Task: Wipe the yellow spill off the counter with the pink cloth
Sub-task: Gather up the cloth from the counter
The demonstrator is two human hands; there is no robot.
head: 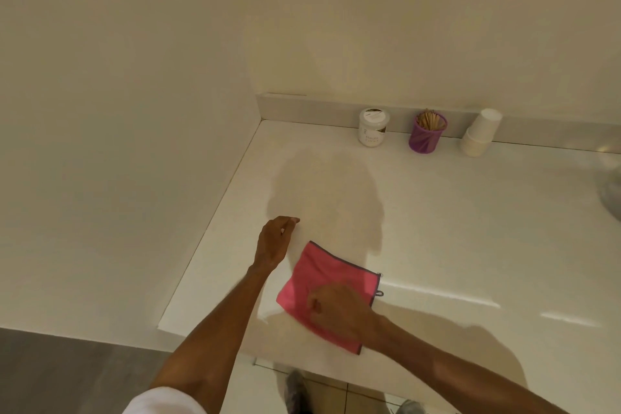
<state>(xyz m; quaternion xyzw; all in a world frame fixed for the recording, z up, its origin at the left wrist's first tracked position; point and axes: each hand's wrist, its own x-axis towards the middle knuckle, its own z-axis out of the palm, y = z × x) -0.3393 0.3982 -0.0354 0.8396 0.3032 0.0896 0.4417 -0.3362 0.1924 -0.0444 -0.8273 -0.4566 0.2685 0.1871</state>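
Right hand (339, 311) pressed down on the flat pink square cloth with grey edging (322, 282), grip curled loosely on top of the fabric, covering its near right part. Cloth spread on the white glossy table (453, 212), close to the near edge. Left hand (274, 239) just beside the cloth's far left corner, grip loosely curled, holding nothing. No yellow spill discernible under the shadows. Right hand blurred. Farther back: white lidded jar (373, 127), purple mesh cup of wooden sticks (427, 133), stacked white cups (480, 133).
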